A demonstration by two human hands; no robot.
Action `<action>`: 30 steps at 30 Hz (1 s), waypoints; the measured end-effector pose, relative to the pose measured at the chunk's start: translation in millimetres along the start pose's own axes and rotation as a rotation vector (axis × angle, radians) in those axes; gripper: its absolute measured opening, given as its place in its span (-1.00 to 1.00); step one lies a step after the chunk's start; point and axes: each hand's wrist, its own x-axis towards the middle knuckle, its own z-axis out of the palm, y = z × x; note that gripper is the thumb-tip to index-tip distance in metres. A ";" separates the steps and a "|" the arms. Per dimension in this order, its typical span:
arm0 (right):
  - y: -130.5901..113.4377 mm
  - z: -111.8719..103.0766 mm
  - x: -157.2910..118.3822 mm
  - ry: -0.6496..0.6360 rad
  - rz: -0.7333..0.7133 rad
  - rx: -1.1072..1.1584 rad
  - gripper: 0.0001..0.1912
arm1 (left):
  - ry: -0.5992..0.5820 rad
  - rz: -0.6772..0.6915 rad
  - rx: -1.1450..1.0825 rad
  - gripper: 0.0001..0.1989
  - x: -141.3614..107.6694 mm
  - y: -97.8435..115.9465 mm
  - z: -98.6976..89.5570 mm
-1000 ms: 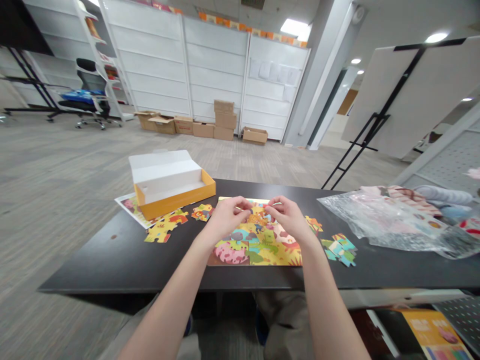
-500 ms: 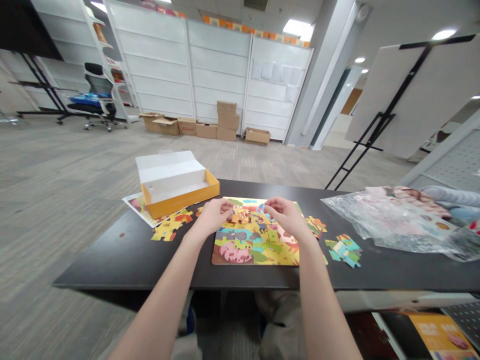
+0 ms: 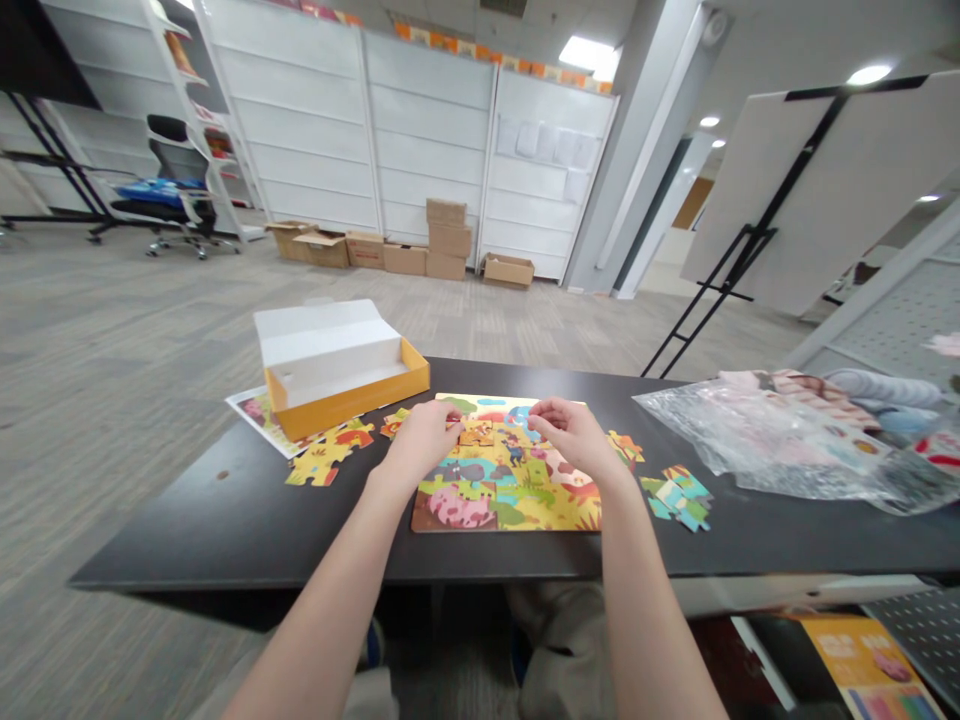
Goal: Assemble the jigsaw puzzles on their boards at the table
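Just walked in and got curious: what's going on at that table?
A person's left hand and right hand are over a colourful, rectangular animal jigsaw on a black table. Whether either pinches a piece is too small to tell. Loose, colourful pieces lie on both sides; an open yellow box with a white inside stands at the left.

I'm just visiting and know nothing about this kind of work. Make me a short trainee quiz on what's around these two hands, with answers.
1. True or false: the yellow box on the black table stands open.

2. Multiple choice: what lies on the table, farther right than the jigsaw puzzle and the blue-green loose pieces?
A) a pair of scissors
B) a clear plastic bag
C) a coffee mug

3. Short answer: which of the person's hands is nearer the yellow box?

Key: 1. True; 2. B; 3. The left hand.
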 end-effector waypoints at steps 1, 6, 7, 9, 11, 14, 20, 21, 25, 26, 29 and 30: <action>0.6 -1.2 -0.3 0.002 0.001 -0.014 -0.78 | 0.007 0.003 0.049 -0.75 -0.9 0.4 -1.0; -2.4 -3.3 -2.4 -0.008 -0.001 -0.053 -0.77 | -0.015 0.186 0.149 -0.70 -4.4 1.4 0.1; -3.7 -3.0 -2.9 -0.009 -0.004 -0.054 -0.77 | -0.027 0.237 0.150 -0.70 -4.7 1.5 1.9; -6.7 -2.1 -4.0 -0.020 -0.009 -0.059 -0.78 | -0.042 0.305 0.154 -0.71 -5.2 1.8 5.9; -9.0 -1.6 -5.3 -0.040 0.003 -0.063 -0.78 | -0.051 0.332 0.168 -0.70 -5.6 2.5 9.0; -7.4 -2.0 -6.6 -0.073 0.037 -0.063 -0.77 | -0.076 0.332 0.206 -0.70 -6.2 3.8 10.7; 11.6 -5.0 -5.2 -0.080 -0.019 -0.119 -0.77 | -0.083 0.280 0.251 -0.67 -8.0 5.6 10.8; 13.4 -5.6 -5.2 -0.079 -0.028 -0.124 -0.77 | -0.087 0.279 0.257 -0.67 -8.5 6.1 10.7; 11.7 -7.8 -7.4 -0.084 -0.024 -0.127 -0.77 | -0.107 0.278 0.255 -0.66 -10.4 8.8 9.5; 10.4 -8.4 -8.1 -0.086 -0.016 -0.128 -0.77 | -0.109 0.273 0.253 -0.66 -10.5 9.3 9.0; 9.1 -10.1 -9.5 -0.088 -0.015 -0.140 -0.76 | -0.111 0.254 0.244 -0.66 -9.6 9.5 8.2; 9.8 -10.8 -9.7 -0.087 -0.028 -0.148 -0.76 | -0.115 0.252 0.238 -0.66 -9.0 9.3 8.1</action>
